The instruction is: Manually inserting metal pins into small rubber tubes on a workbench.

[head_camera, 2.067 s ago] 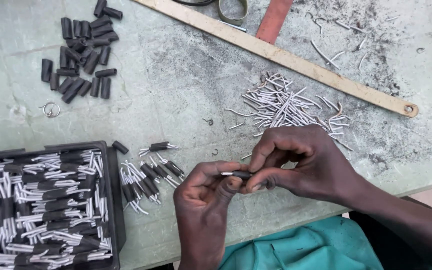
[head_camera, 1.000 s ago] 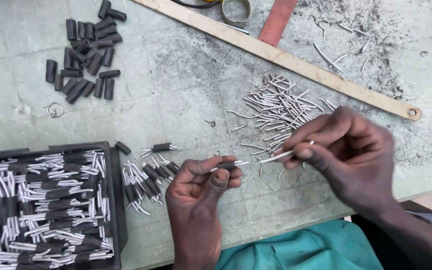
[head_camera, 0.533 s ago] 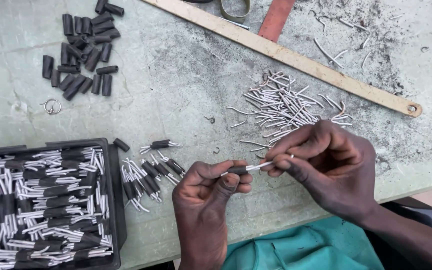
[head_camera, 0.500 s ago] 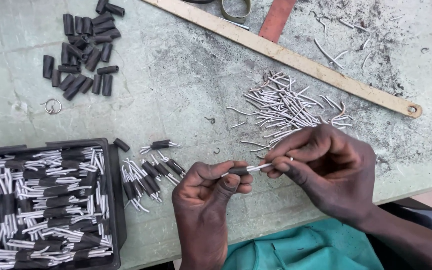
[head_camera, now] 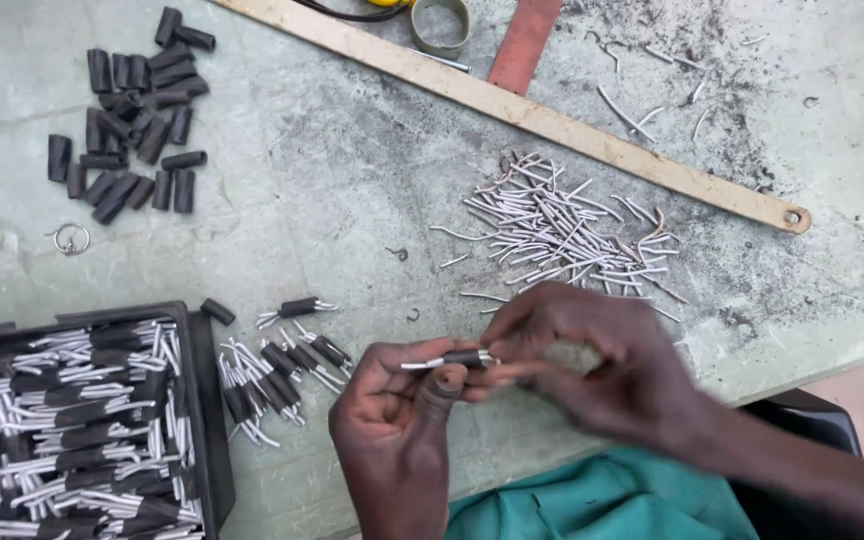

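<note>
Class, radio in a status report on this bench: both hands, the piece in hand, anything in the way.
Left hand pinching black sleeve with white wires through it. Right hand at its end, fingers closed. Loose wire pile beyond; nothing blocking.

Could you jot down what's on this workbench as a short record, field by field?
left hand: pinches a black sleeve with white wires
right hand: fingertips at the same piece's right end
loose white wires: heap behind the hands
black sleeves: empty, piled far left
finished pieces: small cluster beside the tray
black tray: full of finished pieces
wooden strip: lies diagonally across the table
</note>
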